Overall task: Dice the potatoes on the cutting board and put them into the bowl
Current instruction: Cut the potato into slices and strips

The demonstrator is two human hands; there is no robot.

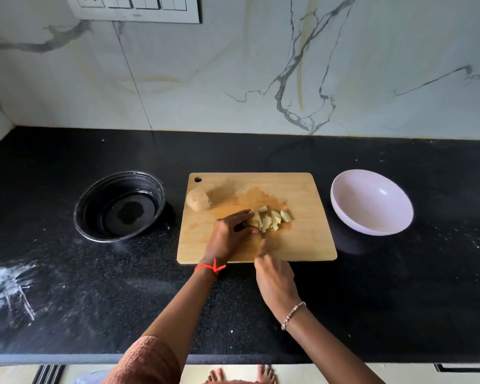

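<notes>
A wooden cutting board (302,195) lies on the black counter. Near its middle sits a pile of pale cut potato pieces (272,218). My left hand (229,236) rests on the left side of that pile, fingertips holding the pieces in place. My right hand (273,275) grips a knife (260,235) whose blade is mostly hidden, only a sliver showing beside my left fingers. A half potato with skin (198,200) lies at the board's upper left. To the right of the board stands an empty white bowl (372,202).
A black round bowl (119,206) holding some water stands left of the board. White smears mark the black counter (67,273) at the far left. A marble wall rises behind, and the counter's front edge is close to my body.
</notes>
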